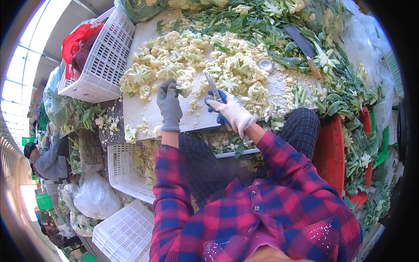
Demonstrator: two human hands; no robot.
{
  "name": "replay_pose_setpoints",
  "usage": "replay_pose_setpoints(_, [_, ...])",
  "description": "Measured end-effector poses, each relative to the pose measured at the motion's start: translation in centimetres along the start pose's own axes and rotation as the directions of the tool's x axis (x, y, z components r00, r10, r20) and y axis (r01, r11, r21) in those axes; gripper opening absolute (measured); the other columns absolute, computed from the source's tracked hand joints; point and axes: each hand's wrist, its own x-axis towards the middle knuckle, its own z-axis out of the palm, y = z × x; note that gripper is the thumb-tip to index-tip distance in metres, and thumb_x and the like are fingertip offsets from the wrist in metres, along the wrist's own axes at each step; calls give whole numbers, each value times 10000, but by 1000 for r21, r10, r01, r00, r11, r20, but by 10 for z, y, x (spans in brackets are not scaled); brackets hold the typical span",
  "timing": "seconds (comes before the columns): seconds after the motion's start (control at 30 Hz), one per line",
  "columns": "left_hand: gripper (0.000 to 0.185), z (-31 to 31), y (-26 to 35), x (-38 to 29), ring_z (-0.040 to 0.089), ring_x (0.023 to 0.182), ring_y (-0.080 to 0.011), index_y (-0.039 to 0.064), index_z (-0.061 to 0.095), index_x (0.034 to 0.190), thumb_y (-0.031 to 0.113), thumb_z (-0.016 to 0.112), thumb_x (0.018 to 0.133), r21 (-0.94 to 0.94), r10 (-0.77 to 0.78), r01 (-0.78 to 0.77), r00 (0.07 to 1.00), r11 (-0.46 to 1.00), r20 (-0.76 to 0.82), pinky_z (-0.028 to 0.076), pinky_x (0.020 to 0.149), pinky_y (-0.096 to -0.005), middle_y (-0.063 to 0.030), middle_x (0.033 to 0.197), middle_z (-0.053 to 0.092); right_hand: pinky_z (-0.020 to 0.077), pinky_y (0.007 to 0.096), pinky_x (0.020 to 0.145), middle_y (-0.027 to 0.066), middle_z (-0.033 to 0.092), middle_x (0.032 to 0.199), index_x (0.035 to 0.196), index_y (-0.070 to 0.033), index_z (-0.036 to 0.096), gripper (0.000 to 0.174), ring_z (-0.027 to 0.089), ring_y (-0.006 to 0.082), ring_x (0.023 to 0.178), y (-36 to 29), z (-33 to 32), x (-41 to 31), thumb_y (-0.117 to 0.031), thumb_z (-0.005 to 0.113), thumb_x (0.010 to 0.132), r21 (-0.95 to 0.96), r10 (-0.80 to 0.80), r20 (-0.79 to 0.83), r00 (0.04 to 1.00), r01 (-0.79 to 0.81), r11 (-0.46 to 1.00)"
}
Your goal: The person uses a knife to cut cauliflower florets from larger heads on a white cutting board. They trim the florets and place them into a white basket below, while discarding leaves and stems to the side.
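My left hand, in a grey glove, grips a cauliflower floret by its stalk above the white board. A knife with a short metal blade is held in my right hand, which wears a white glove with blue-coated fingers. The blade points up and away from me, apart from the floret; my fingers hide the knife's handle. Just beyond both hands lie heaps of cut cauliflower florets. A small round metal dish or lid rests beside the right heap.
A cleaver with a wooden handle lies on cauliflower leaves at the back right. White plastic crates stand at the left, one holding a red bag. Below the board is another crate with florets. A red bin stands right of my knee.
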Motion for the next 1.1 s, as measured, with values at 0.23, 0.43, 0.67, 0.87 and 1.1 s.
replay_pose_setpoints(0.23, [204, -13, 28, -26, 646, 973, -126, -3, 654, 1141, 7, 537, 975, 524, 485, -658, 753, 541, 445, 524, 853, -258, -55, 1058, 691, 436, 288, 454, 15, 557, 684, 1156, -117, 585, 315, 543, 126, 539, 4, 23, 76, -329, 682, 944, 504, 101, 167, 981, -173, 846])
replay_pose_setpoints(0.43, [255, -39, 20, -23, 621, 1069, -172, 6, 602, 1222, 8, 492, 992, 140, 162, -172, 983, 975, 84, 499, 934, -285, -93, 1138, 663, 477, 268, 476, 8, 557, 664, 1021, -134, 579, 224, 546, 135, 530, 22, 38, 97, -323, 675, 951, 719, 295, 300, 907, -418, 556])
replay_pose_setpoints(0.67, [448, -45, 35, -22, 603, 1154, -217, 11, 548, 1309, 358, 518, 1029, 601, 340, -306, 938, 738, 60, 457, 1026, -354, -135, 1262, 616, 498, 283, 496, 9, 613, 858, 1195, -133, 607, 249, 558, 123, 575, 12, 53, 84, -228, 640, 967, 599, 61, 150, 987, -140, 788])
replay_pose_setpoints(0.87, [431, -37, 19, -45, 613, 1159, -226, 51, 563, 1273, 401, 466, 1041, -432, -386, 502, 861, 749, 331, 484, 1038, -411, -90, 1247, 639, 530, 406, 784, 179, 702, 1051, 1292, -45, 568, 478, 677, 323, 917, -21, 65, 59, -388, 597, 960, -398, -211, 51, 976, 213, 892])
replay_pose_setpoints(1.1, [387, -43, -7, -46, 639, 1079, -212, 54, 552, 1264, 358, 433, 1056, -554, -289, 299, 951, 777, 108, 528, 945, -330, -82, 1228, 632, 498, 446, 778, 224, 685, 946, 1166, -41, 594, 365, 655, 395, 905, -38, 63, -20, -353, 549, 980, -626, -133, 209, 969, 237, 743])
